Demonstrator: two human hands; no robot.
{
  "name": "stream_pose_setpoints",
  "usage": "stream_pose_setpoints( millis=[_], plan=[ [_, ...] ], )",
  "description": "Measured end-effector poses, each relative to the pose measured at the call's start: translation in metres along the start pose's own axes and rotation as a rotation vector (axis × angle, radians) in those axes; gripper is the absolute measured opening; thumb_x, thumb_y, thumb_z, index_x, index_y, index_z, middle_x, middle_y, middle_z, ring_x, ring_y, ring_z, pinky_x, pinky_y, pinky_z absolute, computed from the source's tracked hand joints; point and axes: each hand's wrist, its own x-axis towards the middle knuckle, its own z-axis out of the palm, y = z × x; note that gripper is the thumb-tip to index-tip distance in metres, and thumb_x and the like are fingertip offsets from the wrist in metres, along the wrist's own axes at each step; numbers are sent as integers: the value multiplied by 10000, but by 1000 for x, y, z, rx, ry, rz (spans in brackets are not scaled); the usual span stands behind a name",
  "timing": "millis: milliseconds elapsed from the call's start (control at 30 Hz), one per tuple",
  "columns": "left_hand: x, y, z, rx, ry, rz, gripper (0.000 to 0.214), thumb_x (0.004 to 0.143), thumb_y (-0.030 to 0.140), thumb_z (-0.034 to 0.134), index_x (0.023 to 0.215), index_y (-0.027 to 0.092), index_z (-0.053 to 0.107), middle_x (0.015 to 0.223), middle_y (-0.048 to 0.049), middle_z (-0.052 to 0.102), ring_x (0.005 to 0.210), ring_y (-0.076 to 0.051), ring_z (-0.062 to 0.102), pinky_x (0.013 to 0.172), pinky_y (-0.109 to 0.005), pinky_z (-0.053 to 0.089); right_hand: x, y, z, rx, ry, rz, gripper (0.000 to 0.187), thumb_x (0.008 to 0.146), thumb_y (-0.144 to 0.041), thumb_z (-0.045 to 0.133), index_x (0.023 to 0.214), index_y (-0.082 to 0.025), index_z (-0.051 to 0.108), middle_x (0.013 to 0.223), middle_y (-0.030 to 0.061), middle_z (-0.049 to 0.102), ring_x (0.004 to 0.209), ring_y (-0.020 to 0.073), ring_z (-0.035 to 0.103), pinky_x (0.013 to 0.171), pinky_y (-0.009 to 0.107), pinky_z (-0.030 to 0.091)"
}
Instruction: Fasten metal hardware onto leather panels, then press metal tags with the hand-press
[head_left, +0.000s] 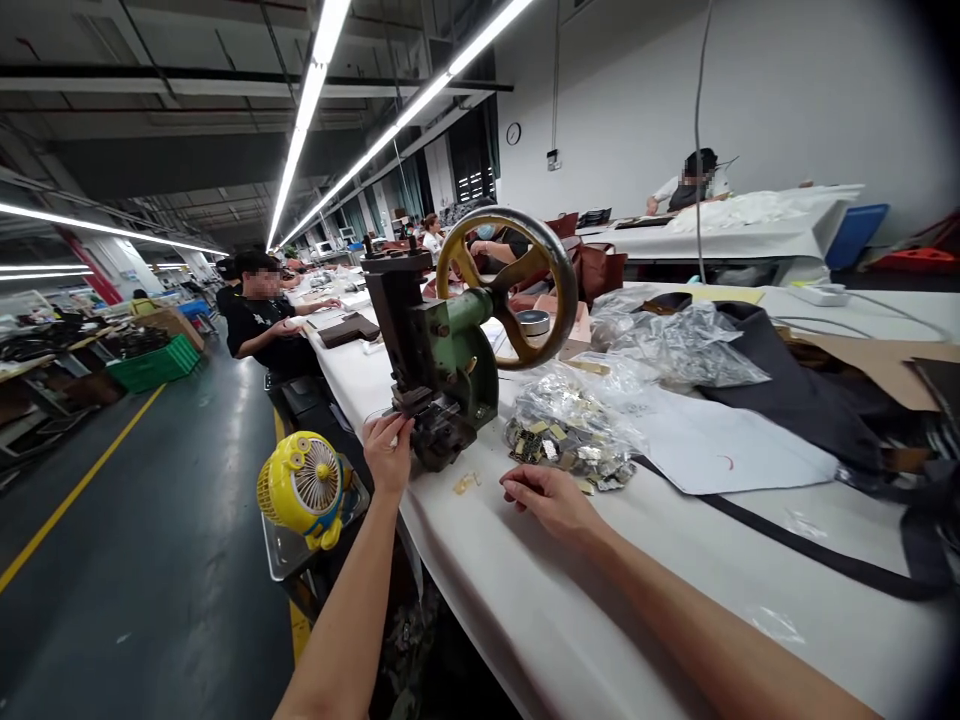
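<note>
1. Factory hall's long white worktable runs ahead of both hands, with a co-worker seated beyond the left hand.
2. Green hand-wheel press stands just past the left hand, its curled fingers touching the press's lower end; any grip cannot be told.
3. Right hand rests loosely open on the table, holding nothing, just before a plastic bag of metal pieces.
4. Small pale scrap lies between the hands.

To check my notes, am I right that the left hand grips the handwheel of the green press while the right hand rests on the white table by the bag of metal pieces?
The head view shows the left hand at the lower end of the green press, not on its handwheel. The right hand rests on the white table by the bag of metal pieces.
</note>
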Motion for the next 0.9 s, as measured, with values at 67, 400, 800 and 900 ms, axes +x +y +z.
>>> stream_pose_setpoints(
  millis=[67, 400, 800, 900],
  plan=[
    [4, -5, 7, -11, -55, 11, 262, 977, 415, 616, 926, 225, 790, 1006, -70, 771, 1061, -262, 621, 980, -457, 500, 0, 1, 0, 2, -4, 7, 327, 884, -460, 574, 949, -169, 707, 844, 69, 714, 747, 209, 645, 701, 320, 482],
    [-5, -21, 3, -65, -389, 24, 447, 1068, 460, 375, 1302, 218, 670, 1405, -103, 624, 1465, -270, 388, 1241, -524, 298, 4, 3, -1, 19, -23, 24, 310, 888, -447, 584, 954, -171, 707, 839, 63, 707, 746, 208, 646, 704, 323, 493],
    [7, -16, -19, 104, -616, 181, 754, 973, 728, 351, 1524, 231, 487, 1545, -158, 486, 1543, -373, 228, 1249, -619, 136, 1, 1, 1, -14, -13, 31, 261, 893, -421, 588, 935, -199, 719, 844, 56, 723, 760, 226, 661, 708, 336, 506],
    [21, -11, -21, 112, -663, 185, 685, 959, 683, 466, 1513, 283, 509, 1552, -139, 479, 1524, -379, 260, 1239, -628, 172, 2, -1, -1, -22, -12, 27, 262, 890, -429, 596, 926, -202, 722, 840, 56, 725, 762, 234, 666, 707, 343, 509]
  ],
)
